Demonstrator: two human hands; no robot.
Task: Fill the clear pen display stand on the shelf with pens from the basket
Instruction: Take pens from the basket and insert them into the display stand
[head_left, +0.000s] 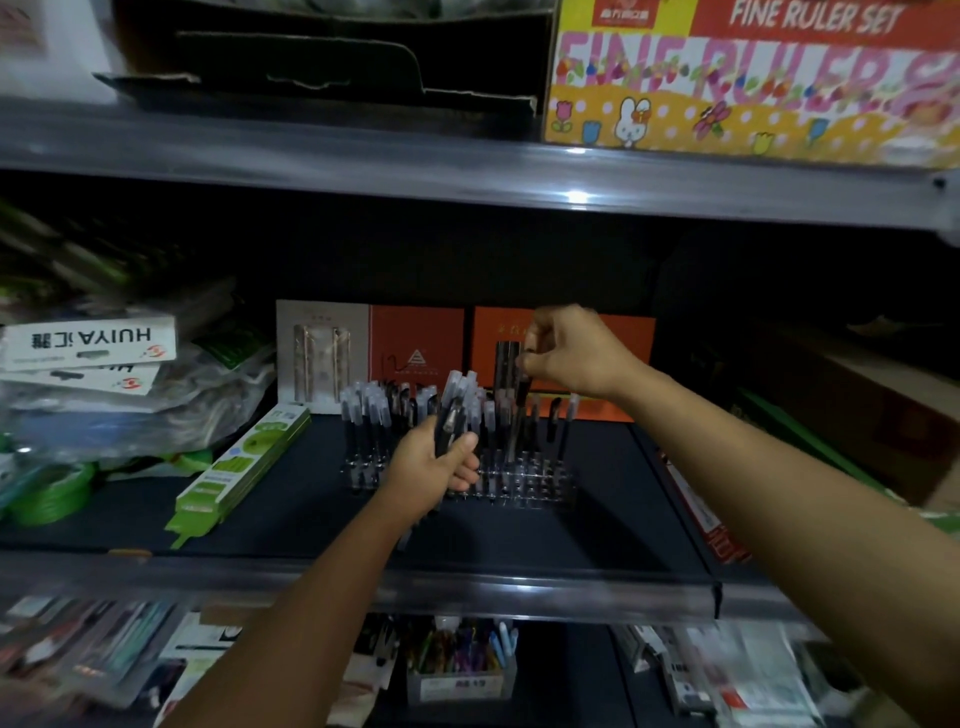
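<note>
Overhead, "FINE RULER SET" box (753, 78); leftward, upside-down "HUIYA" packs (88, 343).

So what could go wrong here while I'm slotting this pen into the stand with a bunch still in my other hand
1. The right hand lowers one pen among tightly packed standing pens; it could knock neighbours askew.
2. The left hand grips a fanned bundle of pens right in front of the clear pen display stand; a loose one might slip out onto the shelf.
3. Dim lighting makes the clear holes hard to see, so the pen may miss.
</note>
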